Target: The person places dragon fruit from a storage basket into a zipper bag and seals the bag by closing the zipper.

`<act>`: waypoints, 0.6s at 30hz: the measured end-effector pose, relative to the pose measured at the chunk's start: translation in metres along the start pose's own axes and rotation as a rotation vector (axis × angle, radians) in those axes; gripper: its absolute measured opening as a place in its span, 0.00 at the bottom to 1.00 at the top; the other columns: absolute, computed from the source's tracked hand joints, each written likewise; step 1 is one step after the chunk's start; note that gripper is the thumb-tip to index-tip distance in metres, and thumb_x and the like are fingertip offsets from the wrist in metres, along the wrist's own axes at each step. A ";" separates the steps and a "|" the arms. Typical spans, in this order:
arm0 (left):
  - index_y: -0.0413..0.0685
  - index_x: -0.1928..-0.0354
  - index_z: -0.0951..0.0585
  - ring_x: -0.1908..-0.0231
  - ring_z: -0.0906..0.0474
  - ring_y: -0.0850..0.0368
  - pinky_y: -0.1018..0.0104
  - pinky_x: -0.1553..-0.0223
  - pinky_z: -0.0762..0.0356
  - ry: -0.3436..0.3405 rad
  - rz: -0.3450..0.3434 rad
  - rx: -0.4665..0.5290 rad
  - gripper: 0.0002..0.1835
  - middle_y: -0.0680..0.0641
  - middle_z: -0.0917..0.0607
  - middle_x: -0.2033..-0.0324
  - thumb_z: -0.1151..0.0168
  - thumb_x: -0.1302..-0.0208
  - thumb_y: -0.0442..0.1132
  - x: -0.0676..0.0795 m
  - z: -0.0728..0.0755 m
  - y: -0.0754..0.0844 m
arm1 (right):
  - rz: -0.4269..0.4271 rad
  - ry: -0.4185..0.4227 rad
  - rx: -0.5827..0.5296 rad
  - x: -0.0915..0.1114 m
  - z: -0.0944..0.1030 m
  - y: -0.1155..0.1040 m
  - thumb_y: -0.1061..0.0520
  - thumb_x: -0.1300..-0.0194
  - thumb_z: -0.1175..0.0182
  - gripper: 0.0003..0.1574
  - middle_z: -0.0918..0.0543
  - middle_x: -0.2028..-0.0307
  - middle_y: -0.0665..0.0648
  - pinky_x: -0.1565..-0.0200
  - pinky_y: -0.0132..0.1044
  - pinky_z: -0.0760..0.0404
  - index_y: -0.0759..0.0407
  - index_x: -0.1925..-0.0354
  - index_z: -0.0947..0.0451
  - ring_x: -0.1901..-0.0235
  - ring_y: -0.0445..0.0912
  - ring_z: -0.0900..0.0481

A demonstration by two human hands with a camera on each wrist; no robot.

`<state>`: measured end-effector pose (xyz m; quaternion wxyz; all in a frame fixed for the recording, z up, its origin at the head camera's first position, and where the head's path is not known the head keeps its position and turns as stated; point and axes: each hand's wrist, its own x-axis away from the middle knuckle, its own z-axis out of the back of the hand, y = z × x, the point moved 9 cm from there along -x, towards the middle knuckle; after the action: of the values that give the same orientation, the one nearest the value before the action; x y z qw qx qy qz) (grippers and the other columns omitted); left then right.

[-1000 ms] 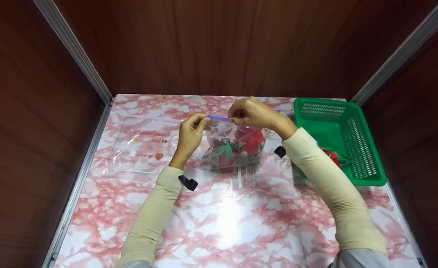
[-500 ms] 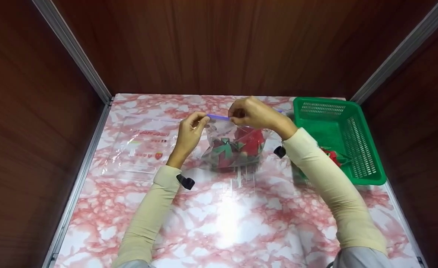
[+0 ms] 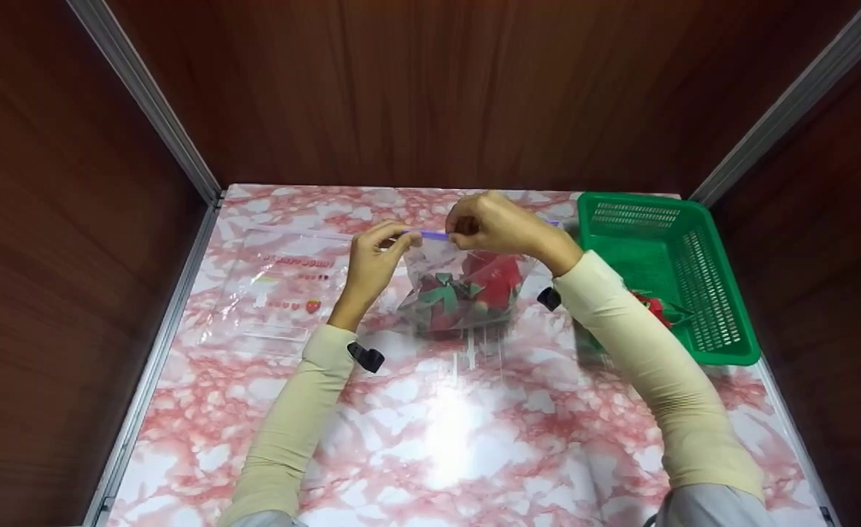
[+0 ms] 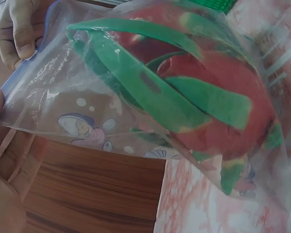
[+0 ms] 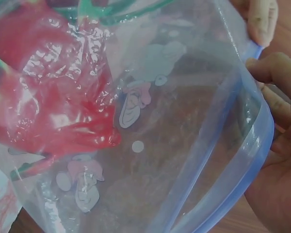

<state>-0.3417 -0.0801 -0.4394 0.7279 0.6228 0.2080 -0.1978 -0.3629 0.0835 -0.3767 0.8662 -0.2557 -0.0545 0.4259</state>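
Observation:
A clear zip bag (image 3: 467,311) with a purple zip strip (image 3: 436,236) is held up over the table's far half. Red dragon fruits (image 4: 218,102) with green scales lie inside it. My left hand (image 3: 371,267) pinches the strip's left end between thumb and fingers. Close beside it, my right hand (image 3: 503,225) pinches the strip, with its thumb by a small pale piece on it. In the right wrist view, the two edges of the bag's mouth (image 5: 223,160) stand apart next to the right palm. Cartoon figures are printed on the plastic.
A green basket (image 3: 719,293) stands at the back right, with a red and green item (image 3: 653,309) partly hidden by the right sleeve. A flat clear bag (image 3: 276,293) with red print lies left of the hands. Dark wood panels (image 3: 430,95) surround the marbled table (image 3: 430,439).
My left fingertips have moved slightly right along the strip, and less purple shows between the hands. The right hand has shifted a touch left.

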 end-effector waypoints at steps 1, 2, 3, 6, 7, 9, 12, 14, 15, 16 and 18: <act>0.38 0.61 0.09 0.64 0.12 0.58 0.71 0.58 0.13 0.006 -0.005 -0.002 0.06 0.41 0.09 0.65 0.29 0.31 0.34 0.000 0.001 0.000 | 0.005 -0.002 0.002 0.000 0.000 -0.001 0.62 0.32 0.30 0.07 0.10 0.61 0.62 0.59 0.44 0.09 0.65 0.57 0.12 0.66 0.50 0.16; 0.37 0.61 0.09 0.64 0.12 0.60 0.71 0.57 0.13 0.009 -0.008 -0.001 0.06 0.41 0.08 0.64 0.29 0.31 0.34 0.001 0.001 0.000 | 0.010 -0.003 0.002 0.000 0.000 -0.002 0.62 0.32 0.30 0.07 0.11 0.61 0.62 0.60 0.44 0.09 0.65 0.57 0.12 0.66 0.50 0.16; 0.36 0.61 0.09 0.63 0.12 0.62 0.70 0.57 0.13 0.012 -0.010 0.001 0.06 0.41 0.08 0.64 0.29 0.31 0.33 0.001 0.002 0.000 | 0.014 -0.005 0.001 0.000 -0.001 -0.002 0.62 0.32 0.30 0.07 0.11 0.61 0.62 0.60 0.44 0.10 0.65 0.57 0.12 0.67 0.50 0.16; 0.35 0.59 0.09 0.63 0.12 0.64 0.69 0.57 0.12 0.015 -0.018 0.020 0.06 0.39 0.08 0.63 0.29 0.31 0.33 0.001 0.002 0.000 | 0.021 -0.003 0.002 0.000 0.000 -0.002 0.63 0.32 0.31 0.06 0.11 0.62 0.62 0.60 0.44 0.11 0.65 0.57 0.12 0.67 0.50 0.17; 0.35 0.59 0.09 0.63 0.12 0.65 0.69 0.58 0.12 0.018 -0.018 0.026 0.06 0.39 0.08 0.63 0.29 0.31 0.32 0.001 0.002 0.000 | 0.022 -0.003 0.003 0.000 0.000 -0.002 0.63 0.32 0.31 0.06 0.11 0.62 0.62 0.61 0.44 0.11 0.65 0.57 0.12 0.67 0.50 0.17; 0.34 0.59 0.09 0.63 0.11 0.64 0.69 0.58 0.11 0.024 -0.013 0.046 0.06 0.39 0.08 0.63 0.29 0.31 0.31 0.002 0.003 -0.001 | 0.020 -0.007 0.006 0.000 0.000 -0.001 0.63 0.32 0.31 0.07 0.11 0.62 0.62 0.60 0.44 0.10 0.65 0.57 0.12 0.67 0.50 0.17; 0.33 0.59 0.09 0.63 0.11 0.64 0.68 0.56 0.10 0.031 0.012 0.088 0.05 0.37 0.09 0.63 0.29 0.32 0.30 0.002 0.003 -0.004 | 0.011 -0.012 0.008 0.001 0.000 0.002 0.62 0.32 0.31 0.07 0.11 0.61 0.61 0.60 0.44 0.10 0.64 0.56 0.12 0.67 0.50 0.17; 0.32 0.59 0.09 0.63 0.11 0.64 0.67 0.55 0.09 0.035 0.029 0.116 0.05 0.36 0.09 0.62 0.29 0.32 0.29 0.002 0.003 -0.006 | 0.005 -0.015 0.008 0.002 0.001 0.003 0.62 0.32 0.31 0.07 0.11 0.61 0.61 0.60 0.43 0.10 0.64 0.56 0.12 0.67 0.50 0.17; 0.31 0.59 0.09 0.63 0.11 0.64 0.67 0.54 0.09 0.038 0.036 0.129 0.05 0.35 0.09 0.62 0.30 0.32 0.28 0.002 0.003 -0.006 | 0.002 -0.016 0.008 0.002 0.001 0.004 0.62 0.31 0.31 0.07 0.11 0.61 0.61 0.60 0.43 0.10 0.64 0.56 0.12 0.67 0.49 0.17; 0.31 0.59 0.09 0.63 0.11 0.65 0.66 0.54 0.09 0.040 0.040 0.136 0.05 0.35 0.09 0.62 0.30 0.32 0.28 0.002 0.003 -0.007 | 0.000 -0.016 0.007 0.003 0.002 0.004 0.63 0.32 0.31 0.07 0.11 0.61 0.61 0.60 0.43 0.10 0.64 0.56 0.12 0.66 0.49 0.17; 0.30 0.59 0.10 0.63 0.11 0.65 0.67 0.54 0.09 0.044 0.039 0.143 0.05 0.34 0.09 0.62 0.30 0.32 0.27 0.002 0.004 -0.007 | -0.007 -0.019 0.005 0.004 0.003 0.006 0.63 0.32 0.30 0.07 0.11 0.61 0.61 0.60 0.43 0.11 0.64 0.56 0.12 0.66 0.49 0.17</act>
<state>-0.3438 -0.0849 -0.4454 0.6806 0.6812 0.1972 -0.1841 -0.3654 0.0907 -0.3776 0.8677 -0.2495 -0.0627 0.4253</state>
